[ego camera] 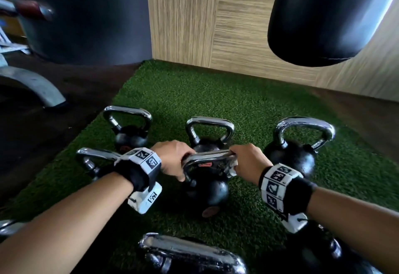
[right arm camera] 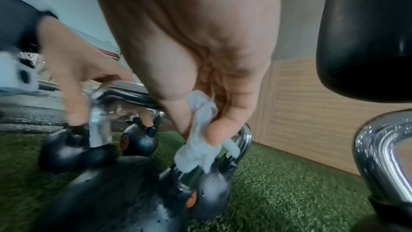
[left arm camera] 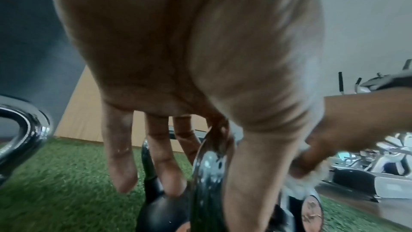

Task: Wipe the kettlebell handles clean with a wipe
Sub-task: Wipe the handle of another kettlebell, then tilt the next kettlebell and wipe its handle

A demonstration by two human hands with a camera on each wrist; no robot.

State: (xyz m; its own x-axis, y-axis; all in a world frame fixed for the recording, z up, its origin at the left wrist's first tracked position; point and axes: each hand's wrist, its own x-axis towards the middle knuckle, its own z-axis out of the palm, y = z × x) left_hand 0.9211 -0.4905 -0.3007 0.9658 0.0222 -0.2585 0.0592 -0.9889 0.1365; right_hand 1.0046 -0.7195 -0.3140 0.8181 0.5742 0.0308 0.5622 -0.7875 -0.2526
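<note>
A black kettlebell [ego camera: 205,189] with a chrome handle [ego camera: 207,159] stands mid-turf among several others. My left hand [ego camera: 179,165] grips the handle's left corner, thumb on one side and fingers hanging down the other, as the left wrist view shows around the handle [left arm camera: 209,165]. My right hand [ego camera: 237,162] holds a white wipe [ego camera: 233,165] wrapped on the handle's right corner. In the right wrist view the wipe [right arm camera: 196,151] is pinched between thumb and fingers against the chrome bar. The wipe [left arm camera: 296,183] also shows from the left wrist.
More chrome-handled kettlebells stand on the green turf [ego camera: 194,92]: back left [ego camera: 129,131], back middle [ego camera: 209,131], back right [ego camera: 298,150], left [ego camera: 90,161], near front [ego camera: 190,252]. A black punching bag [ego camera: 328,14] hangs upper right. Wood wall [ego camera: 216,25] behind; machine leg [ego camera: 32,83] left.
</note>
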